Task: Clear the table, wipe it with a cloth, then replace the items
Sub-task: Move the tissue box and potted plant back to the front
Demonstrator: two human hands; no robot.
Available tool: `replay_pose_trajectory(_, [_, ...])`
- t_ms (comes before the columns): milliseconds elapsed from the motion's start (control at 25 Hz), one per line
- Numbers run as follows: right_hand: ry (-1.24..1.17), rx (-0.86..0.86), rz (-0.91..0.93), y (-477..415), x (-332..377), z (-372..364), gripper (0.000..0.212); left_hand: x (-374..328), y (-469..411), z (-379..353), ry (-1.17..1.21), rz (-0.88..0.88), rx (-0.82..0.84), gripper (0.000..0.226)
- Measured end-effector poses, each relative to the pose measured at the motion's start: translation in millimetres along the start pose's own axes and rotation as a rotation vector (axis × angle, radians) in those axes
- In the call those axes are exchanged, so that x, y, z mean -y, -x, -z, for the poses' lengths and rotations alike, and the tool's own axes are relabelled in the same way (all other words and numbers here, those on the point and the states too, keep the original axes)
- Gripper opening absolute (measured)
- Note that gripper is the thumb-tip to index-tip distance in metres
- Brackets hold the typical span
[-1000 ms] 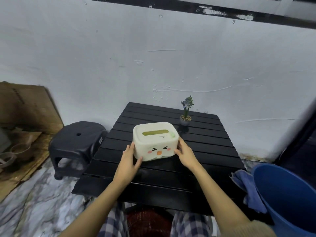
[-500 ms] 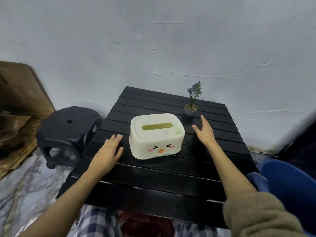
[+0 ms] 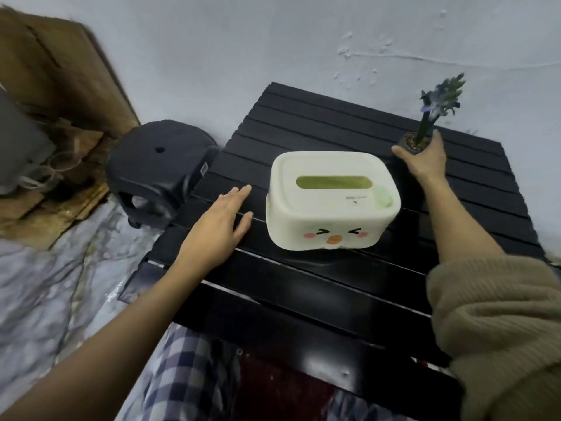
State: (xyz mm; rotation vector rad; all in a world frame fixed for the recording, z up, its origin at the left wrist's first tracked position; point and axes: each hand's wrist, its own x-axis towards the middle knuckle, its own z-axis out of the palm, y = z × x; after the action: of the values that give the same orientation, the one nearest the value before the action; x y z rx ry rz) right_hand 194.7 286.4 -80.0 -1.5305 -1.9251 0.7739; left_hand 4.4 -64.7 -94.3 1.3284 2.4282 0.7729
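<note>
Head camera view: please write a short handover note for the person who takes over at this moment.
Right hand: closed around the small plant pot at the far right of the black table.
Left hand: open, flat on the table, left of the tissue box, not touching it.
Done: nothing is cleared yet.
Left: remove pot and box, wipe, put both back. No cloth is in view.

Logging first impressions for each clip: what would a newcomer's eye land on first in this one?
Most likely the cream tissue box with a cartoon face, standing mid-table on the black slatted table. Next, the right hand at the far right edge, its grip closed around the small potted plant. The left hand lies flat and open on the slats left of the box, not touching it.
</note>
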Motion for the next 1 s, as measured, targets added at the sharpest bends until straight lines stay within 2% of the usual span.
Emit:
replay_pose_trajectory(160, [0.006,-0.081,0.044,2,0,-4,0.073,-1,-1,0,-0.004,-0.008,-0.007,0.051])
replay_pose_trajectory(320, [-0.071,-0.105,0.058,39,3,14,0.064,0,-2,1,0.004,0.007,0.004,0.051])
replay_pose_trajectory(720, [-0.087,-0.098,0.028,183,-8,60,0.067,0,-1,1,0.046,-0.018,0.038,0.049])
replay_pose_trajectory(1000, [-0.095,-0.053,-0.033,214,-24,72,0.069,-7,4,8,0.042,-0.010,0.071,0.052])
